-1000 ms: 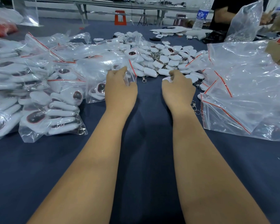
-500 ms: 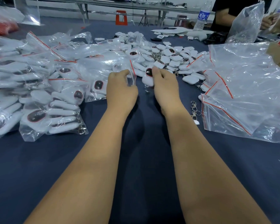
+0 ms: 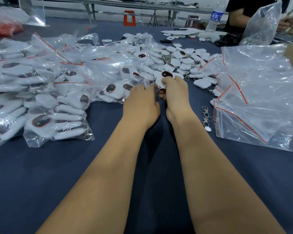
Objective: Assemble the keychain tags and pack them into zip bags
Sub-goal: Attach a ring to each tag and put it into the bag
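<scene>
Feeding a tag toward a bag is what the head view shows, and it is the only view on offer. The right hand (image 3: 173, 97) pinches a white keychain tag (image 3: 165, 76) by its near edge, fingers curled onto it, dark oval face up, right at the near edge of the loose tag pile (image 3: 179, 59). The left hand (image 3: 140, 103) sits just beside the right hand, its fingertips reaching into clear plastic. It looks to be holding the mouth of a zip bag (image 3: 143, 81), though whether the fingers truly clamp the film or only rest on it I cannot tell.

My read on doing this well: the bag mouth should be spread wide before the tag goes in, because thin film tends to fold shut. The tag ought to go in narrow edge first, with its ring and clasp trailing so the metal does not snag the red seal strip.

Left of the pile lie the filled bags (image 3: 41, 102). Right of it sits a heap of empty zip bags (image 3: 260, 98). Near that heap, on the blue table (image 3: 41, 183), lie spare metal clasps (image 3: 205, 114).
</scene>
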